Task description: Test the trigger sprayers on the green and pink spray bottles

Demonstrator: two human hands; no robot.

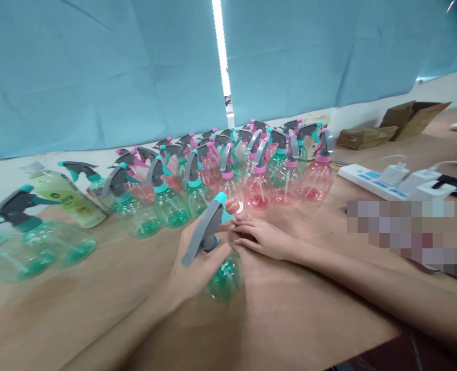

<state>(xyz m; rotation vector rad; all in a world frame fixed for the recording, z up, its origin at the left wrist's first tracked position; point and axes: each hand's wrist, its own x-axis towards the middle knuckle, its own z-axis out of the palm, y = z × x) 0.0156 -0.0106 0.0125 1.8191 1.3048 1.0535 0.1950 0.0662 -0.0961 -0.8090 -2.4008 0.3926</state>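
Note:
A clear green spray bottle (pixel 227 278) with a grey and turquoise trigger head stands on the brown tabletop (pixel 290 309) in front of me. My left hand (pixel 199 263) is wrapped round its neck from the left, thumb across the front below the trigger head. Its other fingers are mostly hidden behind the bottle. To the right, my right hand (pixel 269 238) lies low over the table with fingers stretched out. Its fingertips reach close to the bottle's trigger and my left fingertips; whether they touch I cannot tell. Behind both hands stand several green spray bottles (pixel 172 208) and pink spray bottles (pixel 258 190).
More green bottles (pixel 62 239) and a yellow-green labelled bottle (pixel 71 198) are at the left. At the right lie a white power strip (pixel 373 181) with plugged-in chargers and an open cardboard box (pixel 411 121). A blue cloth (pixel 135 67) hangs behind. One right-hand patch is pixelated.

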